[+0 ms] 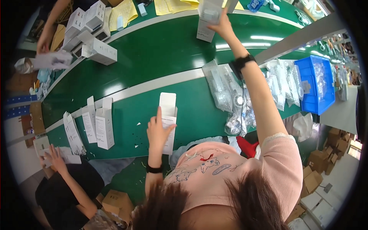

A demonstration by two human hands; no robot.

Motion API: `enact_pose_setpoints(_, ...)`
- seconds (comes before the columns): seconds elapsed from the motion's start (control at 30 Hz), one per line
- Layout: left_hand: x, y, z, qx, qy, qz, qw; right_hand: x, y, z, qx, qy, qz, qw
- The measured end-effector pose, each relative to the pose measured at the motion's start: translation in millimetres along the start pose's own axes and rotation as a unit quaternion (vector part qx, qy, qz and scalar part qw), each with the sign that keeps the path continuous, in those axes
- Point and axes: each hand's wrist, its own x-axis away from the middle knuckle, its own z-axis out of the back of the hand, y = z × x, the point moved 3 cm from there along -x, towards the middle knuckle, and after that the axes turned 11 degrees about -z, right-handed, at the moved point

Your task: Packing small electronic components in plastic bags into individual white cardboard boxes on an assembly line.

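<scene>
- The white carton (169,143) is placed lengthwise on the green bench (128,119), its top flap (168,103) opened out.
- The left hand (159,130) is laid over the carton, fingers spread, the index finger pointed toward the flap.
- The right hand (223,26) is stretched beyond the carton and to its right, thumb set against an upright white box (206,33); whether a firm grip is kept cannot be told.
- To the carton's left, two open-flapped boxes (104,130) are stood side by side.
- To its right, clear bags (218,90) are laid out, and farther right a blue bin (326,101) is seen.
- Beyond the carton, the green surface is crossed by a pale strip (153,84).
- Far left beyond it, white boxes (94,17) are piled near yellow sheets (124,11).
- Left of the carton, nearer the wearer's side, a white piece is handled by a co-worker's hands (57,160).
- Well to the carton's right, brown cardboard boxes (319,159) are stacked in the room.
</scene>
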Motion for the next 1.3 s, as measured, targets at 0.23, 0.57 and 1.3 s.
enact_pose_setpoints(0.23,-23.5,-61.6,-26.0,0.022,0.131,-0.159,0.978,161.9,-82.5,26.2,0.290,-0.334,-0.108,0.890)
enact_pose_setpoints(0.57,-2.8,14.3,22.4,0.398,0.173,-0.210,0.876,210.9,-57.3,-0.4,0.351,-0.256,-0.142,0.889)
enact_pose_setpoints(1.3,4.4,58.1,-50.4,0.174,0.395,-0.306,0.849,221.0,-236.4,73.4,0.051,-0.078,0.141,0.986)
